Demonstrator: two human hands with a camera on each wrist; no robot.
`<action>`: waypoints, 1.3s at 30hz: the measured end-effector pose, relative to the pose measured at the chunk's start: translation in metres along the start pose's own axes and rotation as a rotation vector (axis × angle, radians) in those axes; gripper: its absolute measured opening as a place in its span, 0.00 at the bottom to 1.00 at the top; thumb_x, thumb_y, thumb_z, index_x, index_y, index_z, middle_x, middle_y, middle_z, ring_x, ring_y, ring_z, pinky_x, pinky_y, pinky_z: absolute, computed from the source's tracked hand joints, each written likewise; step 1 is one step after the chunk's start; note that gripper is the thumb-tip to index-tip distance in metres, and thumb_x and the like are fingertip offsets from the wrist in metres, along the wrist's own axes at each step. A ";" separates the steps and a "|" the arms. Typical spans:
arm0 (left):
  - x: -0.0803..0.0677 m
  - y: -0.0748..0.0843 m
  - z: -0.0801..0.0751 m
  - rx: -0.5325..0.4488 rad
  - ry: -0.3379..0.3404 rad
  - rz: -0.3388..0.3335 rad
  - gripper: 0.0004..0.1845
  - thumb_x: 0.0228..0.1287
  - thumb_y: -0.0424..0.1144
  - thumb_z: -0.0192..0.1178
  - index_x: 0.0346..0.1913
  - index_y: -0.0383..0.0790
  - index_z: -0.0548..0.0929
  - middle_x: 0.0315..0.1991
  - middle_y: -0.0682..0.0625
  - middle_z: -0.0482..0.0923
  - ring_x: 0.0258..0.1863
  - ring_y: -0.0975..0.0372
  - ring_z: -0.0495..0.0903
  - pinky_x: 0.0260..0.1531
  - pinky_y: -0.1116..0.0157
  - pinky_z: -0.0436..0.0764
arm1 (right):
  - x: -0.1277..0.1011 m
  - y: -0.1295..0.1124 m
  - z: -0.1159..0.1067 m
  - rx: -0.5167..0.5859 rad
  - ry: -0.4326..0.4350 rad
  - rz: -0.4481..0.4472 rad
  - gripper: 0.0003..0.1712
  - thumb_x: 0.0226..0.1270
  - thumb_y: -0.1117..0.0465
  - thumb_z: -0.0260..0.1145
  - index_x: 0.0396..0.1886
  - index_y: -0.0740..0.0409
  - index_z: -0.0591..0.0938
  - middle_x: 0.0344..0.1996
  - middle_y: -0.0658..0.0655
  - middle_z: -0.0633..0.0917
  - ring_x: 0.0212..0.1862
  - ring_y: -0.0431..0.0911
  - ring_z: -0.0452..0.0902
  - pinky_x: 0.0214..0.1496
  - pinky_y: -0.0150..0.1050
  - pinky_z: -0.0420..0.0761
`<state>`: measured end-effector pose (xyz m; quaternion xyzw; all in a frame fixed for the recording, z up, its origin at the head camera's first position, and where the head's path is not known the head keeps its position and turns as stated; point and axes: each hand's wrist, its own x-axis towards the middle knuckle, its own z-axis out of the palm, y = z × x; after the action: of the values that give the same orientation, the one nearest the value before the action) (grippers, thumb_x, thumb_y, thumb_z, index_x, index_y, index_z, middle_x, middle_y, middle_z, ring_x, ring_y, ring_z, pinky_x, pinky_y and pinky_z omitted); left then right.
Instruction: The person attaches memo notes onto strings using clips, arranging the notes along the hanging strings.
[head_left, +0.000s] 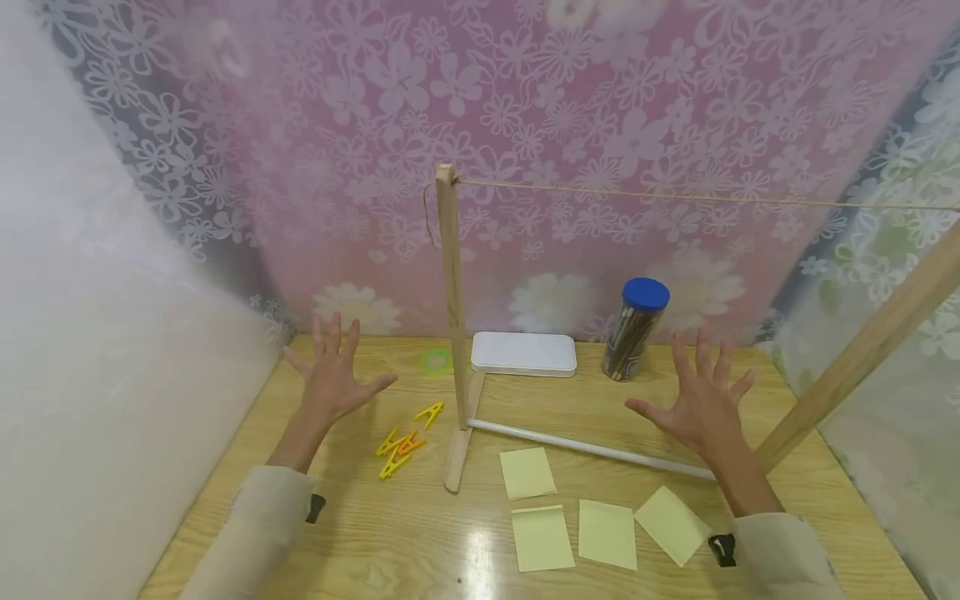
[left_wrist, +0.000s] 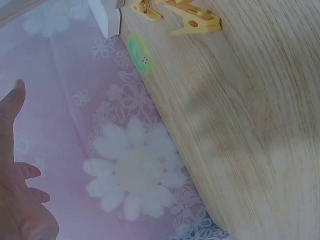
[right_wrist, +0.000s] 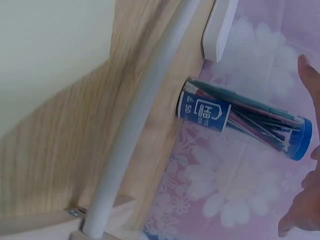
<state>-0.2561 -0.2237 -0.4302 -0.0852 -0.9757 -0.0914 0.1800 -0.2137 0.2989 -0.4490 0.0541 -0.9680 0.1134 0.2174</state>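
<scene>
Fingers spread wide and straight on both hands, holding nothing, palms raised above the counter (head_left: 360, 533). Left hand (head_left: 335, 379) up over the left half, nearest a cluster of clothes pegs (head_left: 405, 437) lying flat just to its right: three yellow and one orange, as far as can be counted. Right hand (head_left: 701, 404) up over the right half, above the far end of a white rod (head_left: 592, 448) lying across the counter.

Four pale yellow sticky notes (head_left: 592, 521) flat near the front edge, one apart behind the other three. One wooden upright post (head_left: 452, 317) on a foot between the hands, a string (head_left: 675, 197) running taut from its top to the right; a second wooden post (head_left: 870, 350) leaning at the right edge.

Further back: one green ring of tape (head_left: 436, 361), one shut white flat box (head_left: 523, 353), one clear tube (head_left: 634, 331) with a blue cap, full of pencils, its blue label reading "HB" and "50" in the right wrist view.
</scene>
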 end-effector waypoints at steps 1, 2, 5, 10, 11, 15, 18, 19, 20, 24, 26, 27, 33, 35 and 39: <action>0.000 0.000 0.001 -0.001 -0.001 0.004 0.56 0.40 0.76 0.48 0.68 0.45 0.47 0.68 0.47 0.27 0.62 0.51 0.18 0.41 0.41 0.12 | -0.002 -0.002 0.000 0.010 0.012 -0.014 0.69 0.30 0.27 0.65 0.69 0.45 0.40 0.67 0.55 0.32 0.64 0.57 0.19 0.46 0.70 0.20; -0.001 0.001 0.002 -0.012 -0.001 0.010 0.56 0.40 0.75 0.49 0.68 0.45 0.46 0.68 0.47 0.27 0.62 0.50 0.18 0.41 0.41 0.12 | -0.003 -0.004 0.000 0.029 0.026 -0.028 0.69 0.30 0.28 0.65 0.69 0.46 0.41 0.68 0.56 0.35 0.65 0.58 0.22 0.47 0.72 0.24; -0.002 0.002 0.008 -0.048 -0.017 0.013 0.56 0.41 0.74 0.50 0.68 0.46 0.45 0.68 0.46 0.28 0.62 0.50 0.18 0.42 0.40 0.14 | -0.008 -0.011 0.001 0.112 0.072 -0.078 0.67 0.30 0.32 0.69 0.69 0.49 0.46 0.67 0.60 0.44 0.66 0.60 0.35 0.50 0.72 0.40; -0.004 0.006 0.018 -0.146 -0.076 0.016 0.55 0.42 0.71 0.53 0.68 0.43 0.48 0.68 0.46 0.29 0.64 0.48 0.23 0.45 0.35 0.22 | -0.019 -0.028 0.005 0.282 0.047 -0.088 0.63 0.33 0.38 0.72 0.68 0.52 0.51 0.65 0.63 0.54 0.61 0.65 0.51 0.48 0.67 0.58; -0.004 0.007 0.020 -0.169 -0.087 0.020 0.54 0.43 0.70 0.54 0.68 0.42 0.48 0.68 0.46 0.30 0.64 0.47 0.26 0.47 0.35 0.25 | -0.022 -0.033 0.005 0.320 0.021 -0.069 0.62 0.35 0.39 0.72 0.68 0.51 0.50 0.64 0.63 0.55 0.60 0.66 0.52 0.47 0.66 0.58; -0.005 0.011 0.027 -0.195 -0.125 0.029 0.54 0.43 0.70 0.54 0.67 0.39 0.51 0.68 0.43 0.34 0.65 0.45 0.35 0.52 0.35 0.41 | -0.032 -0.054 0.007 0.454 -0.075 0.008 0.57 0.40 0.41 0.71 0.68 0.49 0.51 0.59 0.64 0.63 0.57 0.62 0.59 0.46 0.64 0.62; -0.005 0.013 0.033 -0.200 -0.158 0.032 0.54 0.43 0.71 0.52 0.67 0.38 0.52 0.68 0.41 0.39 0.65 0.45 0.39 0.52 0.37 0.48 | -0.038 -0.070 0.009 0.526 -0.121 0.033 0.52 0.43 0.42 0.69 0.66 0.49 0.54 0.55 0.61 0.69 0.54 0.58 0.64 0.44 0.59 0.67; -0.006 0.014 0.035 -0.200 -0.170 0.032 0.54 0.43 0.71 0.52 0.67 0.38 0.52 0.67 0.40 0.40 0.65 0.45 0.40 0.53 0.38 0.49 | -0.039 -0.075 0.010 0.547 -0.139 0.038 0.51 0.44 0.42 0.69 0.66 0.48 0.55 0.54 0.60 0.70 0.53 0.56 0.65 0.44 0.58 0.68; -0.006 0.014 0.037 -0.206 -0.176 0.033 0.54 0.43 0.71 0.52 0.66 0.37 0.52 0.67 0.39 0.42 0.65 0.45 0.42 0.52 0.38 0.51 | -0.040 -0.079 0.011 0.565 -0.156 0.044 0.49 0.45 0.42 0.69 0.65 0.49 0.56 0.53 0.59 0.71 0.52 0.55 0.67 0.44 0.56 0.69; -0.011 0.019 0.046 -0.259 -0.211 0.023 0.52 0.44 0.69 0.55 0.66 0.37 0.53 0.66 0.37 0.47 0.62 0.43 0.49 0.50 0.38 0.55 | -0.046 -0.091 0.022 0.637 -0.253 0.101 0.43 0.48 0.42 0.67 0.60 0.55 0.61 0.45 0.59 0.76 0.46 0.53 0.72 0.42 0.49 0.73; -0.014 0.023 0.052 -0.279 -0.224 0.007 0.51 0.45 0.67 0.56 0.66 0.37 0.54 0.65 0.38 0.48 0.61 0.43 0.52 0.50 0.39 0.57 | -0.048 -0.096 0.030 0.670 -0.307 0.144 0.41 0.48 0.42 0.67 0.57 0.58 0.64 0.41 0.58 0.78 0.41 0.50 0.75 0.39 0.44 0.75; -0.016 0.025 0.055 -0.288 -0.233 -0.003 0.50 0.45 0.66 0.57 0.66 0.37 0.54 0.65 0.38 0.49 0.61 0.42 0.53 0.50 0.39 0.57 | -0.049 -0.097 0.034 0.689 -0.338 0.166 0.40 0.48 0.43 0.67 0.56 0.59 0.65 0.38 0.57 0.79 0.39 0.49 0.76 0.37 0.42 0.76; -0.026 0.035 0.075 -0.362 -0.283 -0.063 0.46 0.44 0.62 0.61 0.61 0.34 0.62 0.61 0.37 0.58 0.58 0.42 0.58 0.51 0.42 0.59 | -0.055 -0.107 0.051 0.708 -0.492 0.203 0.29 0.48 0.47 0.68 0.41 0.65 0.74 0.27 0.53 0.80 0.29 0.44 0.76 0.30 0.38 0.76; -0.028 0.037 0.080 -0.375 -0.298 -0.081 0.44 0.44 0.60 0.63 0.58 0.32 0.66 0.59 0.37 0.62 0.56 0.42 0.61 0.51 0.44 0.62 | -0.056 -0.109 0.055 0.685 -0.524 0.188 0.24 0.47 0.47 0.69 0.35 0.63 0.77 0.25 0.52 0.80 0.28 0.43 0.75 0.29 0.37 0.76; -0.030 0.040 0.089 -0.385 -0.323 -0.113 0.38 0.44 0.57 0.65 0.53 0.31 0.71 0.53 0.39 0.68 0.53 0.45 0.66 0.49 0.49 0.67 | -0.059 -0.115 0.061 0.665 -0.580 0.174 0.18 0.47 0.49 0.69 0.25 0.60 0.78 0.20 0.52 0.79 0.22 0.43 0.74 0.23 0.36 0.74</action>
<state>-0.2505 -0.1708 -0.5170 -0.0770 -0.9596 -0.2705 -0.0033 -0.1676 0.1763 -0.5058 0.0689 -0.9008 0.4163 -0.1027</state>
